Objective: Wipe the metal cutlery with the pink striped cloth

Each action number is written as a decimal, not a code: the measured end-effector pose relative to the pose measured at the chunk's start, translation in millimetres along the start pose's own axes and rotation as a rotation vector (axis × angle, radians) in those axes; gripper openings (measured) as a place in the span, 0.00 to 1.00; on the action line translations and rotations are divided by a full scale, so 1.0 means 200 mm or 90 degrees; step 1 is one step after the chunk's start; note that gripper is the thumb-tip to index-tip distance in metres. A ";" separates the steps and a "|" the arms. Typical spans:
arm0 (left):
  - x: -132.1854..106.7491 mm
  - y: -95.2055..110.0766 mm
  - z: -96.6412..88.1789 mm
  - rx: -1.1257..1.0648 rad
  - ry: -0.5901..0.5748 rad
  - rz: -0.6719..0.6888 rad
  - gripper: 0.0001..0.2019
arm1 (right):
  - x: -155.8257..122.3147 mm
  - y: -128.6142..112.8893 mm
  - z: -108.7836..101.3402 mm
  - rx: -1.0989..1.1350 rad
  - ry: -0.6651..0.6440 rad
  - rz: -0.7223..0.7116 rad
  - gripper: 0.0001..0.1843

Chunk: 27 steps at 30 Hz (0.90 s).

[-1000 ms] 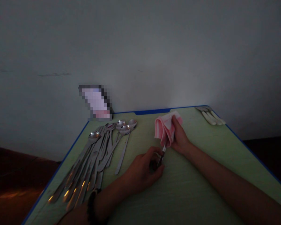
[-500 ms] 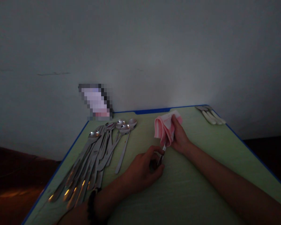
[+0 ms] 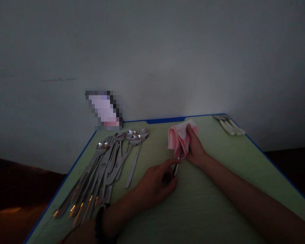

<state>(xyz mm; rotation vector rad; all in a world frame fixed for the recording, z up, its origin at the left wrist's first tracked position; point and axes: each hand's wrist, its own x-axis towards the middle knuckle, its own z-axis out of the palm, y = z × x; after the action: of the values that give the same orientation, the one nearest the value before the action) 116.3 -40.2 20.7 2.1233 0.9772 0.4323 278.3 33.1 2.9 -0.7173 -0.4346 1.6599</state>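
A folded pink and white cloth (image 3: pixel 178 140) is gripped in my right hand (image 3: pixel 196 149), wrapped around the upper end of a metal utensil. My left hand (image 3: pixel 157 184) pinches the slim metal handle (image 3: pixel 176 169) of that utensil below the cloth. Its head is hidden inside the cloth, so I cannot tell which piece of cutlery it is. To the left of my left hand lies a loose pile of metal cutlery (image 3: pixel 99 176), with several spoons (image 3: pixel 135 140) at its far right side.
The green table (image 3: pixel 208 203) has a blue edge and stands against a grey wall (image 3: pixel 167 61). Several forks with white handles (image 3: pixel 227 127) lie at the far right corner. A blurred-out phone-like object (image 3: pixel 104 110) leans on the wall at the far left corner.
My left index finger has shifted slightly up the handle toward the cloth. The cloth, my right hand and the cutlery pile look nearly unchanged.
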 end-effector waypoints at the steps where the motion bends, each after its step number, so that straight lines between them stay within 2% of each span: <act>1: 0.00 0.00 0.00 0.004 -0.003 0.002 0.23 | 0.00 0.00 0.00 0.008 0.005 0.003 0.17; 5: 0.00 -0.01 -0.01 0.034 0.004 0.015 0.27 | -0.01 -0.01 0.01 0.031 0.019 0.003 0.16; 8: -0.01 -0.01 0.00 0.085 0.016 0.051 0.26 | 0.00 -0.01 0.01 0.028 0.009 -0.012 0.16; 14: -0.02 -0.04 0.02 0.326 0.058 0.150 0.21 | 0.00 -0.01 0.01 0.032 -0.001 -0.001 0.16; 17: -0.02 -0.04 0.03 0.402 0.084 0.179 0.20 | 0.00 -0.01 0.01 0.030 0.006 0.003 0.16; 21: -0.02 -0.05 0.04 0.423 0.094 0.197 0.19 | 0.00 -0.01 0.01 0.022 -0.004 0.019 0.17; 27: -0.02 -0.07 0.03 0.378 0.137 0.201 0.18 | 0.00 -0.01 0.01 0.029 0.011 0.019 0.18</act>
<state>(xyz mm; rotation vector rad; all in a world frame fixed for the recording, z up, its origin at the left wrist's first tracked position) 110.3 -40.5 5.8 2.8370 0.9735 0.5875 279.2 34.7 5.5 -0.7072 -0.3740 1.6844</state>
